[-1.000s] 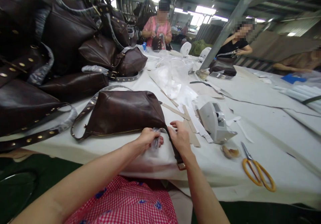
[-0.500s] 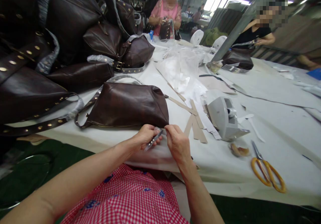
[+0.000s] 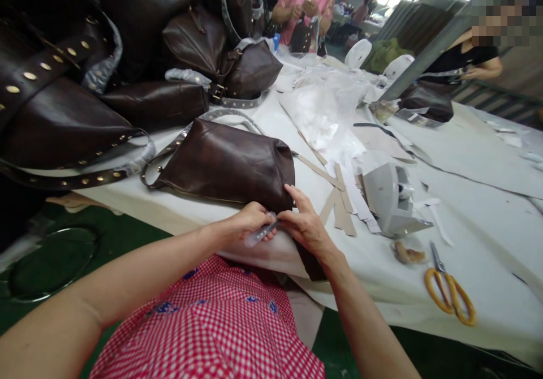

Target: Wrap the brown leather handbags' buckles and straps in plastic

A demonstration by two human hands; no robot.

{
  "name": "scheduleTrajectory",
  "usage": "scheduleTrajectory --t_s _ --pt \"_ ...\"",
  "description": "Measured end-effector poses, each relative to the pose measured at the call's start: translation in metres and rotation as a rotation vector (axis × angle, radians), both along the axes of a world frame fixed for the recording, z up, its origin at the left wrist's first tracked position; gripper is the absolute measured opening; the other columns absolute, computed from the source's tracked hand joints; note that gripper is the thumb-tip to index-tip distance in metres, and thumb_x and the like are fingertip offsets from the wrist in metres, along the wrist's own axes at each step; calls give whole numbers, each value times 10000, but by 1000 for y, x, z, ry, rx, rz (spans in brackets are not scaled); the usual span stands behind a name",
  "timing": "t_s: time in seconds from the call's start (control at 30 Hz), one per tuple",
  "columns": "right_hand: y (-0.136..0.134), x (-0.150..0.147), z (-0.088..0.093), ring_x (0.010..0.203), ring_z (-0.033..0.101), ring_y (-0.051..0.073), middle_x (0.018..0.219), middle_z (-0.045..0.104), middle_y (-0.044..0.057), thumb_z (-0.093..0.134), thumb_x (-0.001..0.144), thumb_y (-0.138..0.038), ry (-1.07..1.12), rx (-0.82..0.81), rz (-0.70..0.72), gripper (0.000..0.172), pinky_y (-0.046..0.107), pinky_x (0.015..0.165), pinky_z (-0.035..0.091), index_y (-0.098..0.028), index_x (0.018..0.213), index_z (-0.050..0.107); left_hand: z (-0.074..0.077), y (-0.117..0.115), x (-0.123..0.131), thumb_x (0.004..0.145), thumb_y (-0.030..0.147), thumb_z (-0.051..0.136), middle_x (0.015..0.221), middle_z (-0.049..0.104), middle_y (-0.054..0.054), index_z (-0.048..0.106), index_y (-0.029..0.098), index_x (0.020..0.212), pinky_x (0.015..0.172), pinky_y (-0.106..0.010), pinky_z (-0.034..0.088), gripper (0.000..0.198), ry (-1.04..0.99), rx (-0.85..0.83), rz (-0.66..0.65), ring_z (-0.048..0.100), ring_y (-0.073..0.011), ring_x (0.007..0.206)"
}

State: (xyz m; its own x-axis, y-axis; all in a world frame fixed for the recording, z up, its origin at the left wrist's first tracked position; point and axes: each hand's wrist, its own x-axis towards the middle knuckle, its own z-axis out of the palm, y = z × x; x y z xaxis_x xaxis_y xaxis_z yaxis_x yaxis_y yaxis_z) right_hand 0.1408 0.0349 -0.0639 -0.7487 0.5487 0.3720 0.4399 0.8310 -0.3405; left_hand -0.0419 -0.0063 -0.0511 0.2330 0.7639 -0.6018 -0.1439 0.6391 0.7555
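Observation:
A dark brown leather handbag [image 3: 229, 161] lies on its side at the table's near edge. Below its right corner my left hand [image 3: 254, 220] is closed around a narrow studded strap end in clear plastic [image 3: 258, 236]. My right hand [image 3: 307, 220] is at that same corner with thumb and index finger spread apart. Its index fingertip touches the bag's end, while the thumb reaches toward the strap in my left hand; the other fingers are hidden. Under my right wrist, a dark brown piece [image 3: 311, 263] hangs over the table edge.
More brown bags [image 3: 55, 107] are heaped at the left. To the right are cardboard strips [image 3: 343, 215], a grey tape dispenser [image 3: 388, 201] and yellow-handled scissors [image 3: 449, 291]. Plastic sheets [image 3: 322, 104] lie farther back. Two people, one in pink [image 3: 305, 5], handle bags across the table.
My right hand has loosened from its pinch, its index finger moving up onto the bag's end. The bag has turned slightly, and a dark piece now shows below my right wrist. The view has shifted.

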Motion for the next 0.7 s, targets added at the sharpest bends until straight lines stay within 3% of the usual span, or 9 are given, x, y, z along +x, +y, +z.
scheduleTrajectory --t_s 0.17,0.33,0.43,0.53,0.7 --pt "4 -4 -1 1455 251 321 1619 210 42 598 865 -135 -26 25 11 151 528 1156 321 -202 868 733 1 -1 0 788 113 549 448 592 -28 598 143 545 438 -224 411 250 252 159 -72 541 -131 387" --pt "8 -7 -7 1452 263 322 1614 232 45 614 853 -136 44 2 38 125 545 1157 323 -197 835 722 2 -5 6 851 188 492 543 642 -39 636 150 621 542 -239 428 275 755 529 -195 599 -153 510" --pt "9 -6 -11 1444 279 325 1592 279 82 615 837 -116 98 -23 34 115 562 1154 319 -183 818 707 4 -7 11 799 170 552 702 694 -63 665 143 736 612 -258 431 132 998 676 -233 635 -189 664" --pt "9 -5 -11 1417 338 320 1540 360 139 625 842 -140 169 -70 31 81 560 1133 348 -175 869 693 4 -8 12 790 139 552 733 694 -52 660 143 765 612 -244 424 111 996 700 -243 632 -178 684" --pt "13 -4 -1 1338 448 303 1443 469 185 661 856 -207 233 -89 30 233 531 1084 412 -185 1087 673 4 -6 10 744 67 528 643 661 -11 669 141 803 580 -226 422 169 831 672 -238 620 -153 605"
